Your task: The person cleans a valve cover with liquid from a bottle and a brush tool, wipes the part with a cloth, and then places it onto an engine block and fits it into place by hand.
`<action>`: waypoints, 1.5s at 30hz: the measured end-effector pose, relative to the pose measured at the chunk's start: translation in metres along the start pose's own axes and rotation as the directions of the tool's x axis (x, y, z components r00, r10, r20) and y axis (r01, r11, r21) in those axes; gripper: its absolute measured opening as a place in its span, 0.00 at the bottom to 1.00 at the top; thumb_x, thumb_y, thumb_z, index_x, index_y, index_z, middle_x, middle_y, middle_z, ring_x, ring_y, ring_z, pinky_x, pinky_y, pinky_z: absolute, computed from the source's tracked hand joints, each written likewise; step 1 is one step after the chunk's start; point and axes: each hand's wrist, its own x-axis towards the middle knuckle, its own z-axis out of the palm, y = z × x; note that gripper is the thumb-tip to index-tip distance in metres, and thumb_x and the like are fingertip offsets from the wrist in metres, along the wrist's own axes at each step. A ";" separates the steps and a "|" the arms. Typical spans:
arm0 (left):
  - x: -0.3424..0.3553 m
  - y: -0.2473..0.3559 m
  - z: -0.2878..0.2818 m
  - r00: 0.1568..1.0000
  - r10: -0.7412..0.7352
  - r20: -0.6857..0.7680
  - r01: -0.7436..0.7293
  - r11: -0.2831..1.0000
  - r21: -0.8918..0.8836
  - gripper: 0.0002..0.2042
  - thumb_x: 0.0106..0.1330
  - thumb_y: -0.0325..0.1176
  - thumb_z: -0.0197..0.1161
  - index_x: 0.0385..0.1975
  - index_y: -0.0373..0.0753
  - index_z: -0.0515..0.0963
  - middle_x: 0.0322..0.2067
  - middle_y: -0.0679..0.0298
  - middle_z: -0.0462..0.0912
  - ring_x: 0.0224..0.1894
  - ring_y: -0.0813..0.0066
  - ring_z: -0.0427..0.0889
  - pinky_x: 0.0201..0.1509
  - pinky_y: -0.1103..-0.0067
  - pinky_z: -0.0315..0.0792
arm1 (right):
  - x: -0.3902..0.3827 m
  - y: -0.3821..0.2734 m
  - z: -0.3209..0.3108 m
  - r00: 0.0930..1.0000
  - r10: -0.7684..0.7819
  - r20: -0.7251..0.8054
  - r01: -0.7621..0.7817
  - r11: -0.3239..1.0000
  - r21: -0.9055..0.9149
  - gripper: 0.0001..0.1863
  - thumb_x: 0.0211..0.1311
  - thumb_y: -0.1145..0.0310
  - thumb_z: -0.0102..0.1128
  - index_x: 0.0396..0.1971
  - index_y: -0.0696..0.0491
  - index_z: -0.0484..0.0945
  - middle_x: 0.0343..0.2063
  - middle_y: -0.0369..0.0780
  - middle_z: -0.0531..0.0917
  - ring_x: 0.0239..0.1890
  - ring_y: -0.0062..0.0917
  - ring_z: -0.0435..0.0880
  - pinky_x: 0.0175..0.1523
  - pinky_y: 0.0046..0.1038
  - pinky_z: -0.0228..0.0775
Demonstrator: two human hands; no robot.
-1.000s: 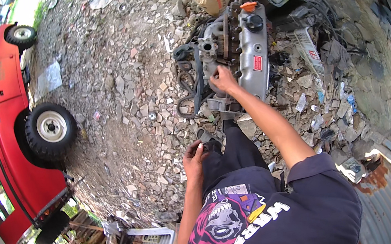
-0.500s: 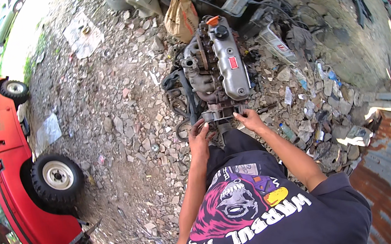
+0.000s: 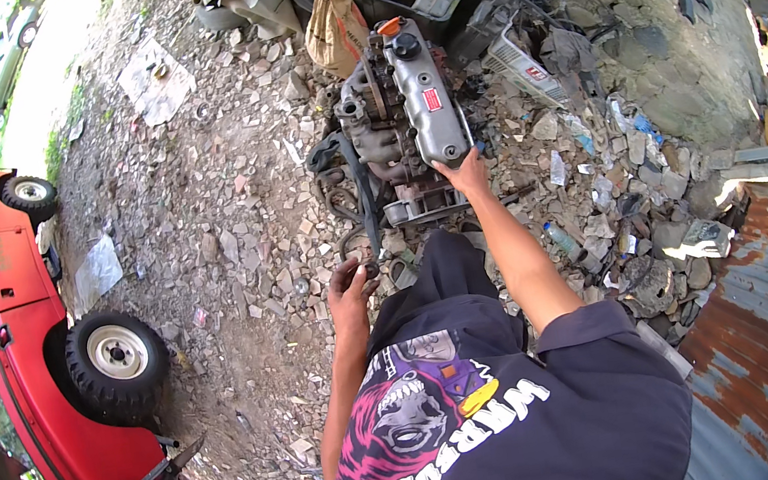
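Observation:
A car engine point(image 3: 380, 146) sits on the stony ground in front of me. Its long silver valve cover point(image 3: 433, 108) bears a black filler cap point(image 3: 406, 46) and a red label. My right hand point(image 3: 464, 174) grips the near end of that cover, thumb on top, fingers over its right side and partly hidden. Low and to the left of the engine, apart from it, is my left hand point(image 3: 348, 290). Its dark-stained fingers are curled toward the thumb around a small dark thing, too small to name. Rusty manifold pipes point(image 3: 379, 151) run along the engine's left side.
A brown paper sack point(image 3: 335, 29) stands behind the engine. Dark hoses point(image 3: 334, 193) lie at its left, and a pale slatted grille point(image 3: 522, 65) at its right. A red off-road vehicle point(image 3: 35, 362) is parked at left. Rusty corrugated sheet metal point(image 3: 761, 303) lies at lower right.
Both hands have left the engine's near end. The left has drawn back toward me and left; the right has moved up onto the valve cover. The engine sits slightly further left in view.

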 end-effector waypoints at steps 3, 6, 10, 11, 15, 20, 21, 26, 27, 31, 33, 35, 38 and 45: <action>-0.007 -0.008 -0.013 0.997 0.010 -0.073 -0.010 1.000 -0.007 0.15 0.67 0.27 0.60 0.54 0.35 0.74 0.47 0.58 0.79 0.48 0.68 0.81 0.49 0.69 0.79 | 0.013 -0.006 -0.001 0.996 -0.070 0.050 0.076 0.989 -0.130 0.57 0.39 0.27 0.68 0.56 0.62 0.65 0.51 0.54 0.77 0.55 0.46 0.76 0.54 0.47 0.73; -0.012 -0.018 -0.017 0.988 -0.011 -0.157 0.009 1.000 -0.009 0.16 0.67 0.27 0.60 0.54 0.35 0.73 0.48 0.57 0.78 0.49 0.67 0.80 0.50 0.69 0.79 | 0.017 -0.013 -0.015 0.985 -0.106 0.134 0.127 0.980 -0.156 0.57 0.38 0.26 0.67 0.54 0.64 0.67 0.50 0.55 0.77 0.55 0.49 0.76 0.58 0.43 0.70; -0.010 -0.024 0.021 0.981 -0.011 -0.194 -0.001 0.998 -0.064 0.17 0.68 0.28 0.60 0.55 0.33 0.72 0.48 0.56 0.78 0.49 0.66 0.80 0.52 0.69 0.78 | 0.028 -0.003 -0.031 0.957 -0.230 0.178 0.266 0.939 -0.217 0.52 0.41 0.25 0.64 0.49 0.62 0.70 0.46 0.53 0.79 0.52 0.46 0.78 0.54 0.43 0.72; -0.007 -0.026 0.030 0.980 -0.007 -0.200 -0.009 0.997 -0.079 0.17 0.68 0.28 0.60 0.55 0.33 0.72 0.48 0.56 0.78 0.49 0.67 0.80 0.52 0.69 0.78 | 0.033 0.000 -0.030 0.948 -0.292 0.129 0.315 0.922 -0.224 0.50 0.43 0.26 0.63 0.47 0.62 0.72 0.44 0.53 0.80 0.51 0.46 0.79 0.53 0.43 0.73; 0.009 -0.028 0.069 0.984 0.021 -0.175 -0.049 0.986 -0.158 0.15 0.68 0.28 0.60 0.54 0.34 0.73 0.45 0.58 0.79 0.49 0.69 0.80 0.53 0.68 0.77 | 0.047 0.011 -0.034 0.901 -0.373 0.221 0.414 0.890 -0.190 0.49 0.43 0.27 0.64 0.43 0.65 0.73 0.42 0.55 0.81 0.46 0.48 0.81 0.52 0.44 0.73; 0.027 -0.029 0.116 0.987 0.021 -0.160 -0.059 0.970 -0.235 0.14 0.68 0.28 0.59 0.52 0.33 0.73 0.43 0.59 0.79 0.48 0.69 0.80 0.54 0.65 0.78 | 0.072 0.025 -0.049 0.827 -0.417 0.377 0.491 0.862 -0.124 0.49 0.43 0.33 0.70 0.49 0.65 0.69 0.43 0.57 0.80 0.48 0.50 0.81 0.53 0.44 0.73; 0.033 -0.033 0.119 0.987 0.021 -0.159 -0.062 0.964 -0.257 0.14 0.68 0.27 0.59 0.52 0.33 0.72 0.43 0.59 0.79 0.47 0.69 0.80 0.54 0.65 0.78 | 0.072 0.025 -0.050 0.823 -0.431 0.370 0.505 0.854 -0.129 0.49 0.43 0.34 0.71 0.51 0.63 0.68 0.42 0.56 0.81 0.47 0.49 0.81 0.52 0.44 0.74; 0.061 -0.057 0.141 0.980 -0.031 -0.195 -0.052 0.912 -0.406 0.13 0.68 0.26 0.58 0.50 0.31 0.71 0.42 0.56 0.79 0.46 0.65 0.79 0.56 0.61 0.79 | 0.062 0.017 -0.060 0.743 -0.598 0.301 0.642 0.763 -0.070 0.51 0.48 0.39 0.70 0.60 0.62 0.61 0.46 0.59 0.78 0.50 0.50 0.78 0.54 0.44 0.71; 0.065 -0.061 0.146 0.974 -0.069 -0.216 -0.030 0.905 -0.424 0.12 0.67 0.24 0.55 0.49 0.30 0.71 0.42 0.56 0.77 0.46 0.64 0.79 0.56 0.61 0.79 | 0.058 0.017 -0.061 0.734 -0.619 0.280 0.654 0.755 -0.045 0.42 0.55 0.44 0.66 0.58 0.62 0.63 0.44 0.57 0.79 0.48 0.51 0.78 0.54 0.45 0.70; 0.091 -0.093 0.154 0.959 -0.202 -0.198 0.052 0.814 -0.579 0.14 0.62 0.25 0.49 0.47 0.28 0.72 0.38 0.55 0.74 0.41 0.63 0.77 0.54 0.59 0.80 | 0.056 0.020 -0.049 0.682 -0.702 0.205 0.721 0.692 -0.033 0.21 0.64 0.58 0.60 0.45 0.60 0.68 0.39 0.53 0.79 0.45 0.49 0.78 0.50 0.45 0.71; 0.098 -0.097 0.161 0.952 -0.238 -0.195 0.079 0.802 -0.592 0.14 0.61 0.25 0.50 0.45 0.28 0.73 0.36 0.56 0.72 0.40 0.64 0.75 0.53 0.58 0.80 | 0.059 0.023 -0.046 0.684 -0.699 0.210 0.714 0.700 0.006 0.20 0.64 0.59 0.60 0.44 0.60 0.68 0.38 0.53 0.78 0.44 0.50 0.78 0.50 0.45 0.71; 0.104 -0.105 0.164 0.946 -0.271 -0.175 0.096 0.756 -0.648 0.14 0.59 0.24 0.49 0.42 0.27 0.74 0.34 0.59 0.69 0.36 0.67 0.72 0.49 0.59 0.81 | 0.056 0.022 -0.050 0.691 -0.688 0.221 0.704 0.710 0.012 0.18 0.64 0.62 0.60 0.43 0.60 0.69 0.38 0.53 0.78 0.44 0.51 0.77 0.50 0.45 0.71; 0.122 -0.105 0.176 0.908 -0.320 -0.272 0.112 0.808 -0.578 0.15 0.56 0.23 0.48 0.42 0.26 0.75 0.32 0.59 0.69 0.31 0.70 0.71 0.45 0.61 0.81 | 0.059 0.016 -0.054 0.653 -0.692 0.307 0.721 0.692 0.026 0.18 0.64 0.62 0.60 0.43 0.60 0.69 0.39 0.54 0.78 0.45 0.51 0.77 0.50 0.46 0.71; 0.165 -0.124 0.199 0.935 -0.204 -0.289 0.177 0.977 -0.115 0.12 0.61 0.33 0.55 0.37 0.31 0.80 0.20 0.68 0.70 0.18 0.76 0.67 0.24 0.75 0.69 | 0.055 0.023 -0.051 0.832 -0.489 0.261 0.497 0.867 0.037 0.25 0.61 0.58 0.63 0.48 0.63 0.72 0.41 0.54 0.83 0.46 0.50 0.81 0.50 0.43 0.73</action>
